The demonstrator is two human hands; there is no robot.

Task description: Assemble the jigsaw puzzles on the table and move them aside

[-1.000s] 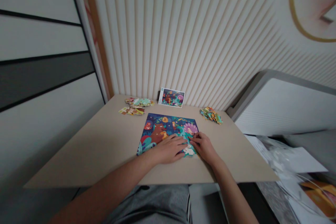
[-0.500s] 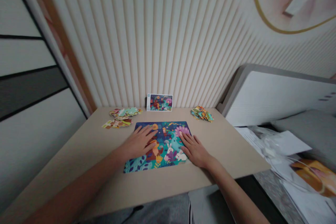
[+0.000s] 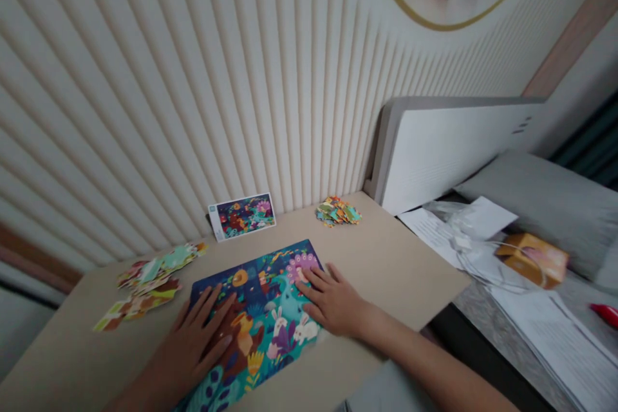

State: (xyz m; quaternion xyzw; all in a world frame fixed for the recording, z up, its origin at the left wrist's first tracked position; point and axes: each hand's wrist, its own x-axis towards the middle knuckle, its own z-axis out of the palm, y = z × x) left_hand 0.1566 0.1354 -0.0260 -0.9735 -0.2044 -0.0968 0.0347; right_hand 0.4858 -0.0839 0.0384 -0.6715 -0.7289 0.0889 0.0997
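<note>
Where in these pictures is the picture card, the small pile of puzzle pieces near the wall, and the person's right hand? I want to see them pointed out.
Picture card (image 3: 243,215), head view, on its printed front.
Small pile of puzzle pieces (image 3: 337,211), head view, on the pile's middle.
Right hand (image 3: 333,301), head view, on the back of the hand.

Head camera looks forward, down, tilted; close above jigsaw puzzle; ribbed wall beyond.

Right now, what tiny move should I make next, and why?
Maybe lift your right hand off the jigsaw puzzle and reach for the loose pieces: that small pile lies closest to that hand, apart from the puzzle.
</note>
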